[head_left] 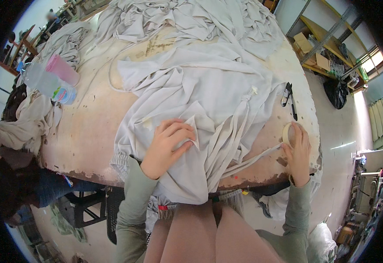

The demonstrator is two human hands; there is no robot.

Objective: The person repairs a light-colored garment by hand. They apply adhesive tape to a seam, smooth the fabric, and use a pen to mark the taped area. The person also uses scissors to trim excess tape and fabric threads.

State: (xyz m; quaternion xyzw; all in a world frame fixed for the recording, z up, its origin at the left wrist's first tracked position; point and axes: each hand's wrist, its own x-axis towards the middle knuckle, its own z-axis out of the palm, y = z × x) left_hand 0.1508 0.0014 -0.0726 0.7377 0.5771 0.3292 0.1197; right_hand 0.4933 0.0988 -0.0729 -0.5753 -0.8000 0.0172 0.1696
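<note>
A light grey garment lies rumpled across the table in front of me. My left hand rests on it, fingers curled with the thumb close to them, gripping a raised fold. Several long fabric straps run down the garment's right part, gathered in a knot near its upper right. One thin strap stretches right across the table to my right hand. The fingers of that hand curve round a roll of cream tape, its thumb touching the strap's end. Part of the roll is hidden by the fingers.
Black pens or markers lie beyond the tape. At the left stand a pink cup and a clear plastic bottle. More grey cloth heaps along the far side. Shelving with cardboard boxes stands right of the table.
</note>
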